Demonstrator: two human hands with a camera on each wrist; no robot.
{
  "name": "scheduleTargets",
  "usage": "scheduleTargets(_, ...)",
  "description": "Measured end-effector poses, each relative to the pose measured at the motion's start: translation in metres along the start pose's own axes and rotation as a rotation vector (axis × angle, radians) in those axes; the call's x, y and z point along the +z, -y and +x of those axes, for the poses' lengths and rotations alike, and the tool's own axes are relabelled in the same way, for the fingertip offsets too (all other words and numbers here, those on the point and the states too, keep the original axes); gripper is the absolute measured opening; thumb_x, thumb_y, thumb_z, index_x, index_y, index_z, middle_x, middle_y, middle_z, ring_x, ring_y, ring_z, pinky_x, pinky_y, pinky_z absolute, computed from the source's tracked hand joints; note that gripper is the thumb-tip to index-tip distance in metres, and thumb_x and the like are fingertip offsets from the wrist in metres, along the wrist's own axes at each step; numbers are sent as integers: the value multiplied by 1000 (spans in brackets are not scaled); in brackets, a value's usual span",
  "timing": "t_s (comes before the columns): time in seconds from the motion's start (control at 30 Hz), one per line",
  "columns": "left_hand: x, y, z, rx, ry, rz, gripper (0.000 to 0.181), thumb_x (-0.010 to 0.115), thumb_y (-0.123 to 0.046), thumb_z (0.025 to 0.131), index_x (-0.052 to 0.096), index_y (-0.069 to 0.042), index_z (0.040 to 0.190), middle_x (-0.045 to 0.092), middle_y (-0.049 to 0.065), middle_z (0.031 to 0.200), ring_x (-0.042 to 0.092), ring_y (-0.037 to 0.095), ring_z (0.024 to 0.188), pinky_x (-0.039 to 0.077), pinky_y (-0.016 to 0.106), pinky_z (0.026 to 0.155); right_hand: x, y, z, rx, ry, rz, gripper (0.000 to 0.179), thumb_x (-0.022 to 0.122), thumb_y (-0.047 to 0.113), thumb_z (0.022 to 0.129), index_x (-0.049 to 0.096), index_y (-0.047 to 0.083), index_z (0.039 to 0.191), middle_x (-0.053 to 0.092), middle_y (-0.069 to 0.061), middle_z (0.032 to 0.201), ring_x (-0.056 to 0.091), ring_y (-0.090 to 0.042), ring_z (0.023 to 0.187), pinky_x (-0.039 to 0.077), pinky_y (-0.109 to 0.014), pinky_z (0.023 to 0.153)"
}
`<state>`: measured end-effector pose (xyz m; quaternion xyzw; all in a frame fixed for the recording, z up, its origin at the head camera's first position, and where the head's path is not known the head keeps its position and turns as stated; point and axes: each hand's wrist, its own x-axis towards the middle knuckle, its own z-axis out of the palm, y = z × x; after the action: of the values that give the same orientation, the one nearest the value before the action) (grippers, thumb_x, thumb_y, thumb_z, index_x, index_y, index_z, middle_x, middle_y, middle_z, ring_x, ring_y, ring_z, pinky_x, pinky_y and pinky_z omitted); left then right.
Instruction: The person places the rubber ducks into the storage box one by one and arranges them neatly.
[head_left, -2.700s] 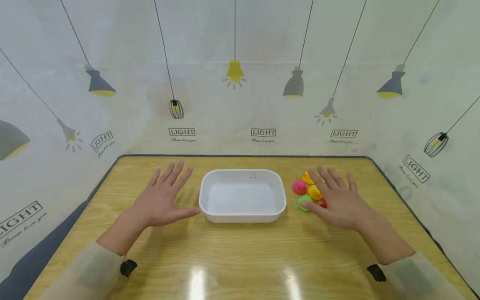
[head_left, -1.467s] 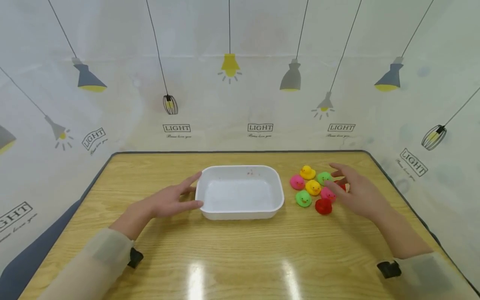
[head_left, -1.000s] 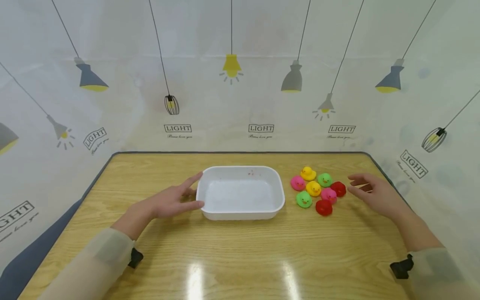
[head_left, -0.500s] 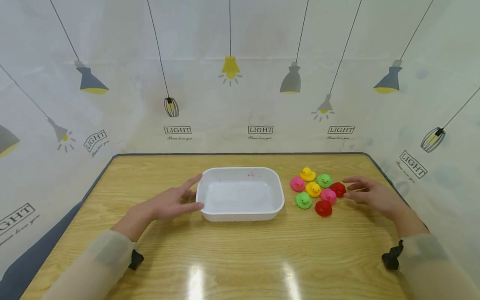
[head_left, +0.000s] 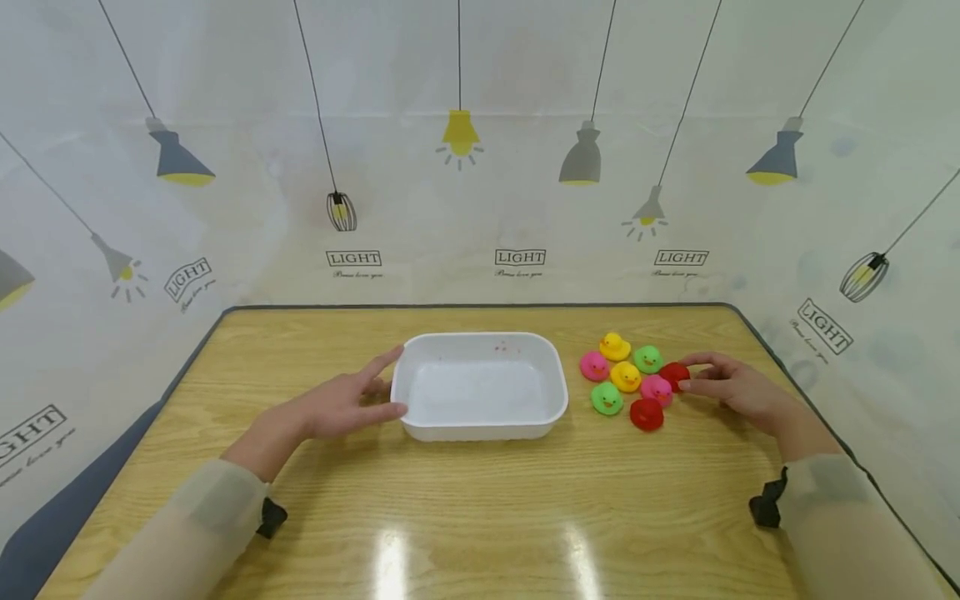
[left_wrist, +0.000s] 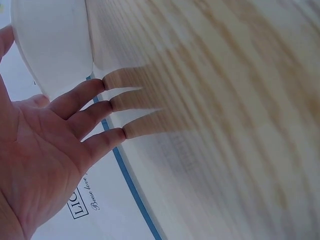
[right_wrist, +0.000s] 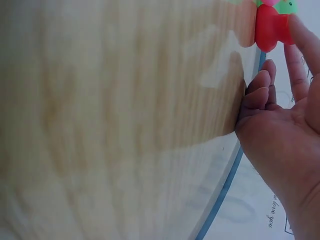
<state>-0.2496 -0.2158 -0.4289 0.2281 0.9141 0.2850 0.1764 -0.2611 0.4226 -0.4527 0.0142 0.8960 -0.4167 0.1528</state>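
At the centre of the table stands a white plastic basin (head_left: 480,433). My left hand (head_left: 335,406) is at its left end, with thumb and index finger spread against the rim. In the left wrist view the other fingertips (left_wrist: 102,85) rest on the table. On the right, the thumb and index finger of my right hand (head_left: 742,393) pinch a red rubber duck (head_left: 675,376) at the edge of a group of ducks. The right wrist view shows that red duck (right_wrist: 270,27) between them, while the remaining fingers curl at the table surface.
Around the pinched duck sit another red duck (head_left: 647,414), two pink ones, one of them a near pink duck (head_left: 656,390), two green ones including a front green duck (head_left: 607,398), and two yellow ones, one a middle yellow duck (head_left: 625,377). A printed backdrop (head_left: 420,200) encloses the wooden table (head_left: 480,517).
Both hands were raised and spread at first. The left came to the basin's end and stayed. The right passed over the ducks to their right side, then closed in on the outer red duck.
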Motion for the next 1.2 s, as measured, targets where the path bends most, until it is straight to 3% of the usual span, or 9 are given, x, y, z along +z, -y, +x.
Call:
scheduleTargets(0.2,-2,-2,0,-1,7,-2,100,61,-67,105,3,-32,179,57,21,163,48,49,155,35,75,125,0,2,1,28,-5,-21,73,71,51,106,47,10,160,58,-11,129,50,-28,108,48,-30,79)
scheduleTargets(0.4,-3,-2,0,-9,9,6,100,60,-68,104,3,-32,179,57,20,163,48,49,156,35,75,126,0,2,2,29,-6,12,70,72,50,106,49,12,160,58,-6,121,50,-26,102,48,-30,77)
scheduleTargets(0.6,-1,0,0,-8,12,3,100,60,-68,104,2,-33,178,58,19,163,47,49,156,34,76,125,2,1,3,24,-4,27,72,77,45,104,49,11,160,56,-9,119,50,-26,101,46,-30,76)
scheduleTargets(0.87,1,1,0,-12,6,0,100,60,-70,104,3,-35,178,57,19,163,47,49,157,34,76,126,4,-1,3,20,-11,-33,75,76,45,104,46,10,163,54,-15,132,47,-30,116,44,-33,87)
scheduleTargets(1.2,1,2,0,-21,2,-1,100,60,-71,103,3,-37,178,58,18,163,48,48,156,35,75,126,8,3,4,20,-46,-85,74,75,52,103,48,9,157,58,-20,132,51,-36,119,45,-38,92)
